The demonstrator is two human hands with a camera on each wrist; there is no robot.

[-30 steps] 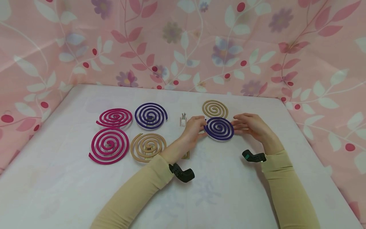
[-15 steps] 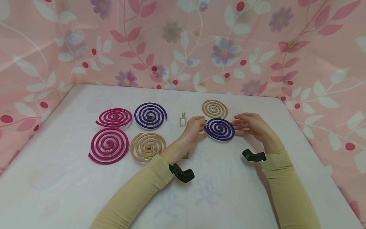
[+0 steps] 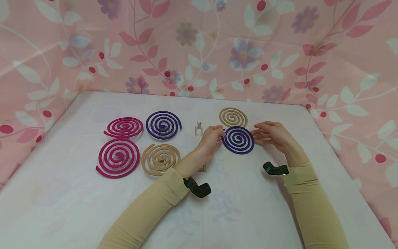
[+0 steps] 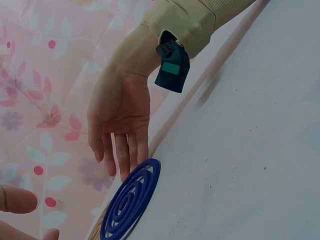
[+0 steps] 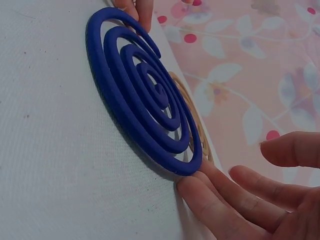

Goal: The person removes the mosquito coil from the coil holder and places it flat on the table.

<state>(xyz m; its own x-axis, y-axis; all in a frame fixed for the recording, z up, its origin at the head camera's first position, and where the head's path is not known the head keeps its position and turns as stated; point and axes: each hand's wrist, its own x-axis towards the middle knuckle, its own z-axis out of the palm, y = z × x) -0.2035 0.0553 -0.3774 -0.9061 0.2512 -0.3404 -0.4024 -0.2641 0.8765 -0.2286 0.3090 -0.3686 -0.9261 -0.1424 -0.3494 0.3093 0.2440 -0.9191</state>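
A blue mosquito coil [image 3: 238, 139] sits between my two hands, close over the white table. The fingers of my left hand [image 3: 209, 141] reach its left edge, near the coil's outer end; in the right wrist view, left fingertips [image 5: 144, 14] show behind that rim. My right hand [image 3: 275, 136] meets the opposite edge with extended fingers, its fingertips [image 5: 192, 187] right at and under the rim, the thumb held apart. A tan mosquito coil [image 3: 233, 117] lies just beyond the blue one, partly covered by it in the right wrist view.
On the left, two pink coils [image 3: 119, 157], another blue coil [image 3: 163, 126] and a tan coil [image 3: 161, 158] sit, several over metal stands. A silver stand [image 3: 198, 135] lies behind my left hand; a gold stand [image 3: 202, 169] shows beside the left wrist. Pink floral cloth [image 3: 199, 62] hangs behind.
The blue coil dips slightly, then tilts so that it looks rounder in the head view, its far edge higher. Both hands stay at its edges.
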